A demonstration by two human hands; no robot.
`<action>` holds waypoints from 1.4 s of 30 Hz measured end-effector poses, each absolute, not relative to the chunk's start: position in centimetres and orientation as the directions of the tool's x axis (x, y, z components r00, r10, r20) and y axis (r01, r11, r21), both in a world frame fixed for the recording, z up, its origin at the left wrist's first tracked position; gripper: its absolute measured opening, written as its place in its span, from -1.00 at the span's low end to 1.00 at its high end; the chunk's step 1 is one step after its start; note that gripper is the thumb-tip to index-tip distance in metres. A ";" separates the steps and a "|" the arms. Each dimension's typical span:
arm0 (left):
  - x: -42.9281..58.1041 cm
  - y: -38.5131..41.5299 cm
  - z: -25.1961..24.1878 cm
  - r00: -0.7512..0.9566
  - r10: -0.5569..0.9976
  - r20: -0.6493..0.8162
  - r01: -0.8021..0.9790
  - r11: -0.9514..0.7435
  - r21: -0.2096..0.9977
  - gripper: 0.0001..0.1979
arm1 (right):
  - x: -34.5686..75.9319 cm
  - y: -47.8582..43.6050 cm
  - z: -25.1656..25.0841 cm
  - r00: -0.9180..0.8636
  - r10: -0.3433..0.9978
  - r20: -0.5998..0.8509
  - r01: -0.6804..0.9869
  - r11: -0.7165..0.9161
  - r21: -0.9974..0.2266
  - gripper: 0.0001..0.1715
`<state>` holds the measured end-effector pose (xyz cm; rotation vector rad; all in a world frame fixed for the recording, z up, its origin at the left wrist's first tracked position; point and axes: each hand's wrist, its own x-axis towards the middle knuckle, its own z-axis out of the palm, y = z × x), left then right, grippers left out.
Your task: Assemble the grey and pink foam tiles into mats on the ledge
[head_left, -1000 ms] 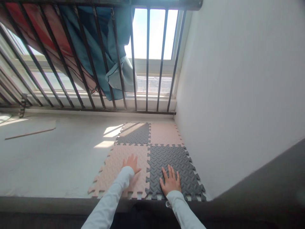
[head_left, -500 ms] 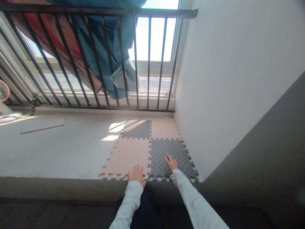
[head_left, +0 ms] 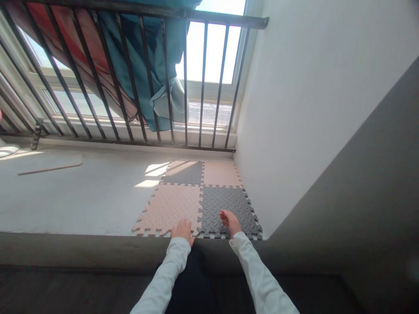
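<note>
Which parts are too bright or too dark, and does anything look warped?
Head view: the window is nearly white, and sun patches streak the ledge and far grey tile; head view, bottom: the floor sinks into near-black; head view, top: the railing slants, perhaps from a wide lens.

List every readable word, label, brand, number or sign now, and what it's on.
None readable: no lettering, numbers or signs show on the pink foam tiles, dark gray foam tiles, metal railing or draped teal fabric.
Details beyond the window are too blurred to tell.
</note>
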<state>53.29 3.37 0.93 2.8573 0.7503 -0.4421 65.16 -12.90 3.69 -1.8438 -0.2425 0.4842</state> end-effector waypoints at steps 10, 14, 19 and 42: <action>53.0 2.9 1.7 0.920 0.344 -0.191 0.367 -0.925 0.101 -0.57 | 64.1 -11.5 3.2 0.816 0.509 -0.275 0.511 -0.857 -0.068 -0.26; 53.0 2.5 1.2 0.946 0.314 -0.081 0.321 -0.944 0.084 -0.70 | 64.1 -11.1 4.0 0.791 0.520 -0.322 0.555 -0.832 0.022 -0.25; 52.9 2.3 0.7 0.938 0.341 0.070 0.339 -0.940 0.034 -0.75 | 64.2 -10.8 4.2 0.780 0.509 -0.364 0.562 -0.826 0.048 -0.35; 54.1 6.8 8.7 0.661 0.467 0.588 0.426 -0.878 0.219 -0.71 | 64.6 -10.0 3.7 0.786 0.471 -0.401 0.536 -0.842 0.060 -0.37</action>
